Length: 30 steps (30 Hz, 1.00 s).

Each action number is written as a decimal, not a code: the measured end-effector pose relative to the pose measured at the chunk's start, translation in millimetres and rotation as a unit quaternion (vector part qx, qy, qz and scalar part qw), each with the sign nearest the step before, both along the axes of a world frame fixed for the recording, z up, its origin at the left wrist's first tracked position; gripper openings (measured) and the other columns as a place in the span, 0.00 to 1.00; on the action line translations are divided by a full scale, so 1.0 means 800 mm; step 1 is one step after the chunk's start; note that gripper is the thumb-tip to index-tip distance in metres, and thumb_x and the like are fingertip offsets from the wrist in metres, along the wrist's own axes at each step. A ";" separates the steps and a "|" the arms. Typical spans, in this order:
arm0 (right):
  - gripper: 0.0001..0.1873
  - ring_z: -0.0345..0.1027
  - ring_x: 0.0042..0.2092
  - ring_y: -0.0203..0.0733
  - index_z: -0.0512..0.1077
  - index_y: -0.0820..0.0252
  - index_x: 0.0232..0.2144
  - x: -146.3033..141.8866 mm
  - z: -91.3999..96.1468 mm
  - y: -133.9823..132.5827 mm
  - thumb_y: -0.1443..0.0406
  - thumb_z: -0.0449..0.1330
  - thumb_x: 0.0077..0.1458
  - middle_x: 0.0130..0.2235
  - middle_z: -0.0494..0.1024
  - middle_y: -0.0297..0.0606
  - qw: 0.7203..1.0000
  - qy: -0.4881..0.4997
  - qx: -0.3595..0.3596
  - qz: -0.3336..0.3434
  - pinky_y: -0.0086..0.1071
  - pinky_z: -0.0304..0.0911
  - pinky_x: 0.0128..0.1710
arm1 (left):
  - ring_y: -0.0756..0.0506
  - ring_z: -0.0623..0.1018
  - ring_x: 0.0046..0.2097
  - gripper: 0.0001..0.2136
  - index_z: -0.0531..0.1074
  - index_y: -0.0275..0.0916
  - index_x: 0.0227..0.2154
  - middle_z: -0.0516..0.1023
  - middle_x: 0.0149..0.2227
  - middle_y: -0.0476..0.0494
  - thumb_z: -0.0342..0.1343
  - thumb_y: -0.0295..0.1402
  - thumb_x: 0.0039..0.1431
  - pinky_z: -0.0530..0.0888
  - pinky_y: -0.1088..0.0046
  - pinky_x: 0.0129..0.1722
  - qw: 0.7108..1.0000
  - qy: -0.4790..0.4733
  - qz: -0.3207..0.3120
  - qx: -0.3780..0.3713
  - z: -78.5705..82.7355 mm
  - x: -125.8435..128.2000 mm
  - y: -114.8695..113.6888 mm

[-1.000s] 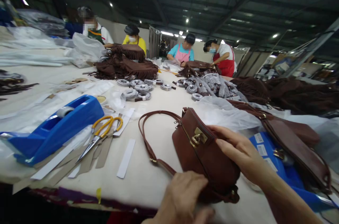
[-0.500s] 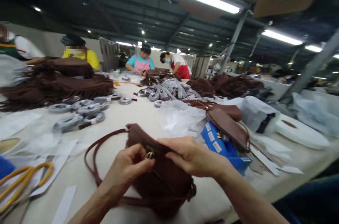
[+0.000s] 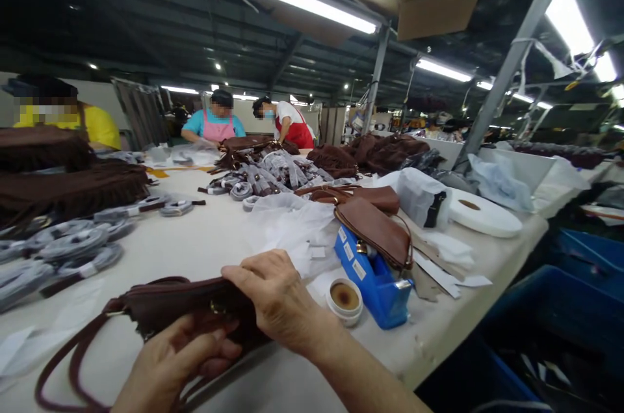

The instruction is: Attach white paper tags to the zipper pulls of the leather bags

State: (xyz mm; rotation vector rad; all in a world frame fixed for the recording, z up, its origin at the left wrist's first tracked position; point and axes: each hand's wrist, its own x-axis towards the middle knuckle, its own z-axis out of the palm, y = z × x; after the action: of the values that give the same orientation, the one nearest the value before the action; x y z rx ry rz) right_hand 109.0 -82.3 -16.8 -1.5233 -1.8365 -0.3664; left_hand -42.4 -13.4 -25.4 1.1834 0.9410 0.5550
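Note:
A dark brown leather handbag (image 3: 170,299) lies tilted on the table in front of me. Its looped strap (image 3: 73,361) trails off to the left, and a small brass clasp (image 3: 214,307) shows on its front. My right hand (image 3: 275,296) grips the bag's top edge at the right end, thumb on the near face and fingers over the back. Against the front, just below the clasp, my left hand (image 3: 190,351) has its fingers curled on the leather. Part of the bag's front is hidden behind that hand.
A blue tape dispenser (image 3: 375,283) with a brown pouch (image 3: 375,227) on top stands to the right, beside a small round tub (image 3: 344,299). Wrapped straps (image 3: 73,240) and fringed brown pieces (image 3: 73,188) lie left. Blue bins (image 3: 560,309) stand beyond the table edge. Co-workers stand opposite.
The view has swung right. The bag has been turned and tipped lower, and my left hand has let go of the clasp and slid below it. My right hand keeps its hold.

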 end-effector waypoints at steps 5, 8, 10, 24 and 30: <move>0.18 0.61 0.50 0.41 0.64 0.63 0.50 0.000 0.002 -0.007 0.72 0.49 0.56 0.47 0.71 0.43 0.997 0.027 0.066 0.002 0.37 0.55 0.52 | 0.44 0.78 0.27 0.23 0.73 0.35 0.33 0.80 0.32 0.43 0.67 0.37 0.28 0.75 0.73 0.26 0.993 0.025 0.111 0.044 0.004 0.017 0.001; 0.17 0.60 0.50 0.42 0.63 0.63 0.49 0.014 -0.016 -0.035 0.73 0.48 0.56 0.47 0.70 0.44 0.987 0.058 0.131 -0.078 0.40 0.54 0.53 | 0.47 0.75 0.24 0.19 0.73 0.34 0.26 0.79 0.26 0.44 0.67 0.37 0.27 0.73 0.77 0.23 0.990 -0.028 0.134 0.019 0.004 0.028 -0.004; 0.13 0.62 0.46 0.43 0.66 0.64 0.44 0.029 -0.042 -0.062 0.73 0.50 0.57 0.41 0.72 0.44 0.968 0.067 0.164 -0.175 0.40 0.57 0.48 | 0.51 0.72 0.21 0.17 0.72 0.33 0.22 0.78 0.22 0.44 0.67 0.38 0.28 0.69 0.80 0.20 0.989 -0.042 0.141 0.026 0.005 0.032 -0.007; 0.13 0.66 0.44 0.42 0.72 0.62 0.36 0.117 -0.053 -0.048 0.68 0.47 0.61 0.40 0.74 0.43 0.898 0.000 -0.244 -0.367 0.35 0.58 0.43 | 0.49 0.72 0.27 0.12 0.72 0.40 0.23 0.74 0.18 0.52 0.58 0.45 0.46 0.67 0.76 0.31 0.950 0.018 0.168 0.261 -0.022 0.045 -0.033; 0.10 0.68 0.43 0.41 0.70 0.64 0.39 0.161 -0.073 0.019 0.62 0.55 0.58 0.42 0.73 0.39 0.870 -0.045 -0.362 -0.331 0.42 0.64 0.44 | 0.48 0.73 0.26 0.12 0.72 0.43 0.28 0.75 0.20 0.54 0.56 0.46 0.48 0.67 0.76 0.30 0.929 0.050 0.150 0.336 -0.048 0.037 -0.019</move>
State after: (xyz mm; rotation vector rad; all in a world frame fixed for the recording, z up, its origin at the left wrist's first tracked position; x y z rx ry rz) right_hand 237.6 -67.2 -75.4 -2.7080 -1.5243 -0.0314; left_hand -12.4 -28.4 -63.9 1.7003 1.0633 1.1331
